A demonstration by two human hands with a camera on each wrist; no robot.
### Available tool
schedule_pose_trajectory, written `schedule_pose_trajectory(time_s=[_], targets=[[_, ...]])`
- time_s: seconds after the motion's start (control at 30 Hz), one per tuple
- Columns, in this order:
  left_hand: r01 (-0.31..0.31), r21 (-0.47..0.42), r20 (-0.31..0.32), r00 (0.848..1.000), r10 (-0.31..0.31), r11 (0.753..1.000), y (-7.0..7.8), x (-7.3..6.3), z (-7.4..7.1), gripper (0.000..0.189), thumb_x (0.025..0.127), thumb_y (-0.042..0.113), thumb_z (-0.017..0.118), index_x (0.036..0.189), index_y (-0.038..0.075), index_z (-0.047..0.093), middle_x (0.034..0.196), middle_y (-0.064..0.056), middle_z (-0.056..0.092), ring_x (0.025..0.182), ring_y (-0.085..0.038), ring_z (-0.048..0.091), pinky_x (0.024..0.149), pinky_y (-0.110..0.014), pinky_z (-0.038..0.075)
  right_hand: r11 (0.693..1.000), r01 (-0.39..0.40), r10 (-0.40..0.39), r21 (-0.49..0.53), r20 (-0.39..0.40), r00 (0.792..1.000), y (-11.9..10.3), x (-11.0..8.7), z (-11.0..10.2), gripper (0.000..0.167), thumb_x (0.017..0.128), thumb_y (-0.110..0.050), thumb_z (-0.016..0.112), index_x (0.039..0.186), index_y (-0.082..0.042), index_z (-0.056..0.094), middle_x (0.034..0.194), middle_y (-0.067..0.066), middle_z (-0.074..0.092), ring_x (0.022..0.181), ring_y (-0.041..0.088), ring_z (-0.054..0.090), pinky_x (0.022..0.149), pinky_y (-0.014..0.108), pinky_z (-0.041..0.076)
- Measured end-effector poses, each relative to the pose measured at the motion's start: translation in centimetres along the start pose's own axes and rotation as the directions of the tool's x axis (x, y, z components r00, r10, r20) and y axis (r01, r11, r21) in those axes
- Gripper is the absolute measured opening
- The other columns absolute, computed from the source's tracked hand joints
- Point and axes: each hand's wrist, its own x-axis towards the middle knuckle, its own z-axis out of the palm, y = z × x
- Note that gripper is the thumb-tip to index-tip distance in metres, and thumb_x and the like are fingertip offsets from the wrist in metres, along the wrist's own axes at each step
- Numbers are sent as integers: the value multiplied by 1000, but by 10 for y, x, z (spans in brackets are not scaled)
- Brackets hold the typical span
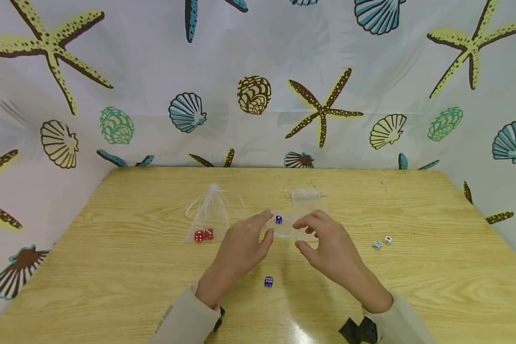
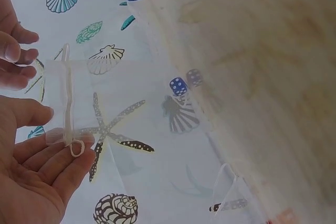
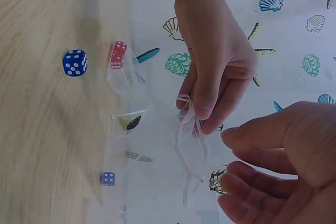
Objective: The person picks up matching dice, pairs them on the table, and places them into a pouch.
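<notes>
My left hand pinches the drawstring top of a small sheer white pouch between thumb and fingers, holding it up over the table. Across from it, my right hand has its fingers loosely bent beside the pouch with nothing gripped. Between the hands in the head view shows a blue die on the table. A second blue die lies nearer to me. Behind my right hand, another sheer pouch lies flat.
On the left lies a sheer drawstring pouch with two red dice inside. Two white dice sit on the wood-grain table at the right. A curtain printed with shells and starfish hangs behind the table.
</notes>
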Motion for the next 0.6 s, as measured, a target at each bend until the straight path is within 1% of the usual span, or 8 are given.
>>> schedule_pose_trajectory(time_s=[0.13, 0.27, 0.37, 0.47, 0.6], targets=[[10, 4, 1, 1000, -10, 1000, 0, 0, -1, 32, 87, 9, 68, 116, -3, 65, 116, -18, 67, 42, -4, 35, 46, -19, 39, 999, 1, -2, 37, 34, 999, -1, -6, 3, 26, 74, 0, 78, 96, -7, 68, 94, 5, 65, 77, 17, 62, 65, 27, 52], [10, 7, -5, 1000, -10, 1000, 0, 0, -1, 31, 86, 10, 68, 115, -2, 65, 115, -17, 68, 47, -8, 47, 52, -24, 49, 998, 12, -17, 66, 82, 996, -1, -12, 10, 25, 74, 0, 77, 96, -6, 68, 90, 3, 65, 73, 13, 59, 64, 23, 52], [8, 1, -10, 1000, -8, 1000, -1, 0, -1, 31, 86, 9, 68, 115, -2, 65, 115, -17, 68, 52, -11, 55, 57, -28, 54, 996, 11, -22, 87, 126, 992, -2, -15, 16, 24, 75, -1, 76, 97, -6, 67, 88, 4, 64, 71, 13, 59, 62, 20, 50], [4, -4, -15, 1000, -4, 1000, -1, 0, -1, 31, 86, 9, 68, 115, -3, 65, 114, -17, 68, 56, -14, 60, 59, -31, 55, 993, 1, -20, 116, 170, 985, -2, -16, 22, 23, 76, 0, 76, 97, -4, 67, 87, 6, 64, 69, 13, 59, 61, 18, 48], [4, -10, -11, 1000, -4, 1000, -1, -1, -2, 31, 87, 9, 67, 115, -3, 65, 115, -18, 68, 57, -15, 61, 58, -30, 55, 986, -11, -28, 168, 231, 973, -2, -16, 32, 21, 76, 2, 74, 96, -1, 67, 86, 9, 64, 68, 12, 60, 60, 17, 48]])
